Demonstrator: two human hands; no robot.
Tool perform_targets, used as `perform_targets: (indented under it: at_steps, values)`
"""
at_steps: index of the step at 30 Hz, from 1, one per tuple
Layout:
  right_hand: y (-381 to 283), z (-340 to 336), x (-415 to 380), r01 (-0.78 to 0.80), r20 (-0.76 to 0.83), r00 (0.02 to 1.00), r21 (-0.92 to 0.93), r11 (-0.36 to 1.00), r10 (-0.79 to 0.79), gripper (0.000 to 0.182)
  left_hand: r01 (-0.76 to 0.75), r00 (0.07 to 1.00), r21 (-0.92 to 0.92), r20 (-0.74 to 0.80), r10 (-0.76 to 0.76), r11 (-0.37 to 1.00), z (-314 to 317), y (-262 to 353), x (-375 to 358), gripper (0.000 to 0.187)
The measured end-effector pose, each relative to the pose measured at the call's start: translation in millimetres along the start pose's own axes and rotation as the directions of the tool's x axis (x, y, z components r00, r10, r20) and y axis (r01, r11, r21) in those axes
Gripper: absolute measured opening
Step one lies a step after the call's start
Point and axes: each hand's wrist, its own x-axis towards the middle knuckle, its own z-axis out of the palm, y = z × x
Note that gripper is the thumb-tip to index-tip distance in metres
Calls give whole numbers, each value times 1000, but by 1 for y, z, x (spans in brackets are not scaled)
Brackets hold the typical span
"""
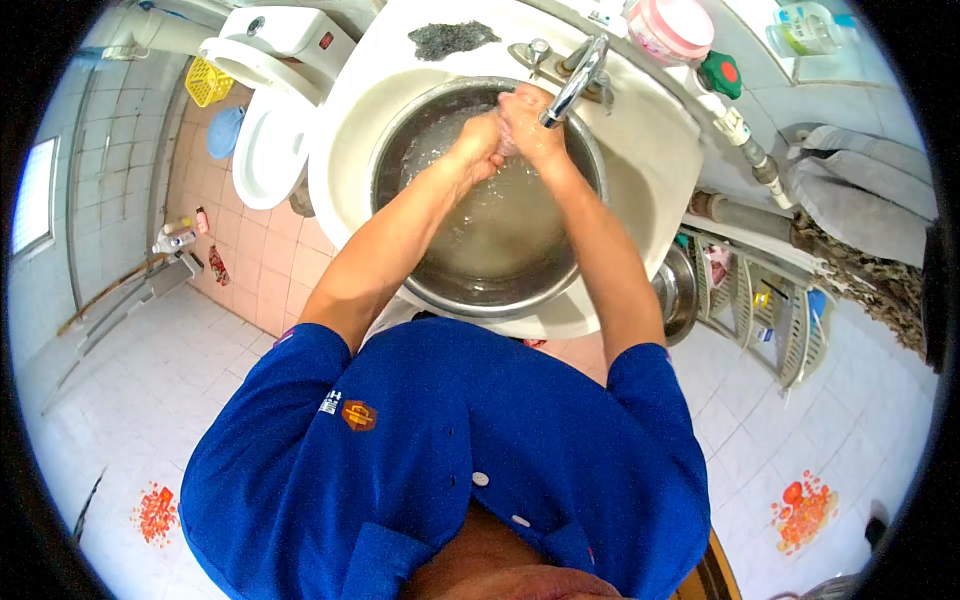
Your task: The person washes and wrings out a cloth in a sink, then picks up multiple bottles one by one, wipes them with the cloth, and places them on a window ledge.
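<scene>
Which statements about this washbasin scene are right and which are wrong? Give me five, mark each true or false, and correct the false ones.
1. The left hand and right hand meet over the metal basin. True.
2. The dark mesh pad lies in the basin. False: the dark mesh pad lies on the rim of the white sink.
3. The basin holds water. True.
4. The faucet is nearer the left hand. False: the faucet is nearer the right hand.
5. The person wears a blue shirt. True.
</scene>
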Motion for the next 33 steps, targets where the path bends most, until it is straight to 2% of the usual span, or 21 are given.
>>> perform_targets:
  at_steps: [1, 2, 3, 5, 7, 9, 10, 11, 13, 14, 18, 19, 21, 22, 23, 24, 26, 28, 30, 31, 33]
  values:
    - [-7, 1, 1, 206, 91, 978, -329, 922, -186, 30, 0, 1000, 1, -1, 0, 1000, -9, -7, 10, 23]
    - [-16, -6, 0, 218, 215, 969, -505, 836, -123, 28, 93, 989, -59, 122, -86, 994, -21, -13, 22, 25]
    - [-20, -9, -2, 217, 213, 969, -504, 836, -123, 28, 195, 955, -106, 248, -164, 975, -22, -9, 20, 26]
    - [-26, -16, -1, 496, 436, 860, -591, 636, -266, 24, 159, 972, -66, 188, -144, 985, -17, -11, 12, 25]
    - [-22, -20, -8, 457, 409, 880, -587, 668, -242, 27, 127, 984, -27, 130, -123, 992, -5, -4, -9, 24]
    - [-20, -16, -21, 276, -155, 937, -217, 936, -312, 29, -287, 956, 297, 26, 292, 911, 4, 7, -21, 24]
    - [-8, -23, -16, 139, -288, 949, 18, 990, -128, 32, -403, 913, 405, 114, 391, 821, 9, 19, -32, 23]
    - [5, -32, -19, 137, -286, 950, 16, 990, -127, 32, -401, 914, 403, 113, 391, 823, 13, 25, -34, 23]
    - [-2, -38, -30, -184, 26, 971, 715, 674, 238, 36, -788, 402, 614, 558, 725, -36, 27, 37, -40, 22]
    - [-15, -26, -33, -209, -103, 895, 764, 611, 435, 39, -747, 567, 656, 544, 618, 108, 34, 40, -52, 24]
    - [-17, -14, -24, -317, -47, 820, 793, 521, 570, 42, -748, 426, 663, 443, 789, 32, 19, 20, -21, 19]
    - [-13, -14, -23, -351, 1, 889, 643, 681, 458, 36, -748, 427, 663, 447, 786, 29, 13, 14, -15, 19]
    - [-19, -3, -25, -209, -19, 976, 215, 954, 218, 28, -408, 899, 315, -28, 438, 857, -1, 0, -8, 24]
    - [-7, 6, -19, 27, -169, 984, -135, 990, -50, 24, -407, 899, 318, -26, 437, 856, -10, -3, -7, 24]
    - [2, 0, -18, 29, -172, 984, -134, 991, -52, 24, -127, 992, 162, 44, 121, 979, -21, -5, -6, 25]
    - [-5, -6, -21, 236, 34, 970, -364, 901, -241, 23, 190, 968, 29, 161, -193, 981, -26, -7, -4, 26]
    - [-7, -14, -27, 506, 319, 862, -600, 619, -395, 19, 267, 930, 16, 257, -262, 964, -29, -15, 4, 26]
    - [-9, -24, -34, 393, 234, 920, -529, 752, -315, 19, 345, 874, 11, 361, -325, 939, -20, -13, 0, 25]
    - [-16, -25, -43, 135, -68, 984, -310, 941, -164, 26, 259, 945, 70, 189, -267, 963, 0, -8, -6, 23]
    - [-16, -27, -45, 141, -63, 984, -316, 938, -169, 26, 253, 946, 64, 194, -260, 965, 8, 0, -12, 23]
    - [-6, -35, -48, 162, -563, 819, 34, 986, -116, 46, 14, 981, 98, 192, -33, 995, 18, 10, -22, 20]
